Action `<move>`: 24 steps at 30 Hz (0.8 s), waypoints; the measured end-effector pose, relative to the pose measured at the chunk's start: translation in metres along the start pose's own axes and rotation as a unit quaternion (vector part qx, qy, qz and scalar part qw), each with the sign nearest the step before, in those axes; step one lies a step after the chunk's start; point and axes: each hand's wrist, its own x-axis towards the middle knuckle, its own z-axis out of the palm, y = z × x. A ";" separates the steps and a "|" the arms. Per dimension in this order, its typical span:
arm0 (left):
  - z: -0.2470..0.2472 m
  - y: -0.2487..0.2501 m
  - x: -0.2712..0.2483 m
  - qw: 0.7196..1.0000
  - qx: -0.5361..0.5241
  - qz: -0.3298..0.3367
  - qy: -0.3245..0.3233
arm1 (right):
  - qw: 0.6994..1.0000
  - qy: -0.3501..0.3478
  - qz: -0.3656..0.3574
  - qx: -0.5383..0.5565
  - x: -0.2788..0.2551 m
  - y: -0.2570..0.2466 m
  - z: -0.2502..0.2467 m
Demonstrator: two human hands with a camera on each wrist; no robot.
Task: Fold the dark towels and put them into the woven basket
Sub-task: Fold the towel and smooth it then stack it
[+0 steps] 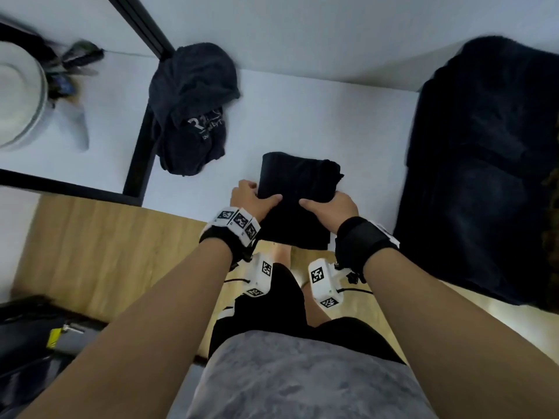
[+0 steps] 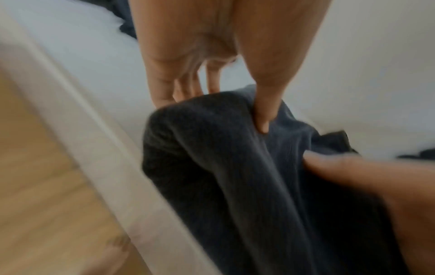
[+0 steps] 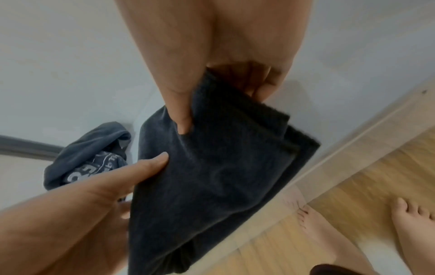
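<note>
A folded dark towel (image 1: 299,179) lies at the near edge of the white table (image 1: 302,116), its near part hanging over the edge. My left hand (image 1: 254,198) grips its left side, thumb on top (image 2: 263,111) and fingers underneath. On the towel's right side my right hand (image 1: 329,204) holds it the same way, thumb pressed into the cloth (image 3: 181,115). The towel (image 3: 223,167) shows stacked layers along one side. A crumpled dark cloth with white print (image 1: 190,110) lies farther left. A large dark towel heap (image 1: 484,164) fills the right; something brown shows at its right edge.
White plates (image 1: 18,95) and utensils (image 1: 75,62) sit at the far left behind a black frame bar (image 1: 142,25). Below the table edge lies a wooden floor (image 1: 106,246) with my bare feet (image 3: 412,223). A dark bag (image 1: 30,343) lies at the lower left.
</note>
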 end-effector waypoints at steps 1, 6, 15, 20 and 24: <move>0.000 0.000 0.003 0.999 -0.031 -0.008 -0.035 | 1.000 -0.008 0.002 0.001 0.000 0.000 0.001; -0.002 0.016 -0.005 0.976 -0.154 0.017 -0.151 | 0.995 -0.015 -0.007 0.097 -0.017 -0.008 -0.018; -0.003 0.160 -0.063 0.903 -0.340 0.146 -0.217 | 0.956 0.216 -0.146 0.134 -0.071 -0.046 -0.175; 0.018 0.254 -0.081 0.867 -0.360 0.212 -0.272 | 0.925 0.319 -0.173 0.111 -0.075 -0.057 -0.268; 0.049 0.296 -0.082 0.866 -0.303 0.283 -0.280 | 0.928 0.328 -0.162 0.069 -0.061 -0.045 -0.311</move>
